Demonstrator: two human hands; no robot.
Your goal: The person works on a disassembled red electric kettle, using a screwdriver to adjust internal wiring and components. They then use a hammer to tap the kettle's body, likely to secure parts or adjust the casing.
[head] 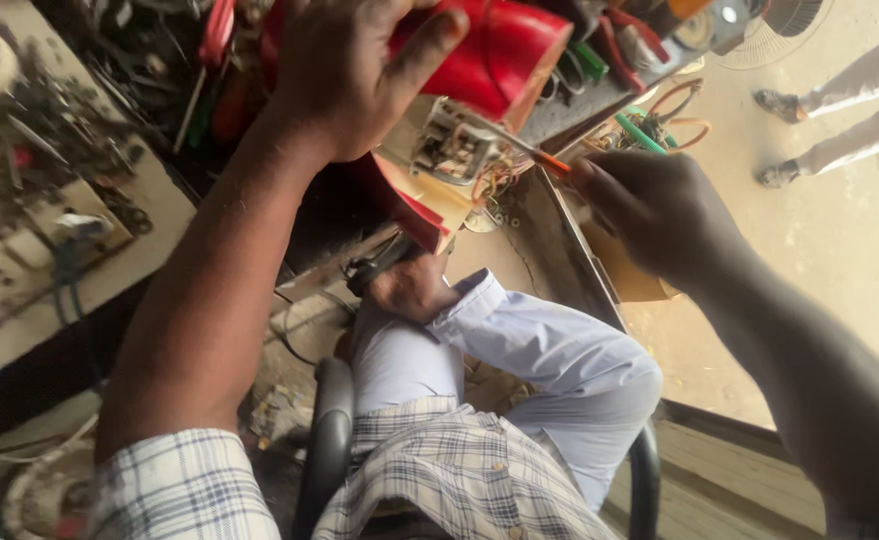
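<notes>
- Left hand (345, 75) is closed over the red casing (505, 50), tilted above the counter (550, 235).
- Right hand (655, 205), closed, grips a screwdriver (520, 145); its shaft points left into the exposed wiring (450, 145), probably touching.

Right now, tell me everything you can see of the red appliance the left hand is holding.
The red appliance has a glossy red plastic shell, tilted, its open underside facing the camera. Inside show a pale plate, a small metal component block and thin coloured wires. The left hand grips it from above, thumb across the shell. The right hand pokes a screwdriver, orange at the handle, into the opening. It is held over a cluttered workbench.
</notes>
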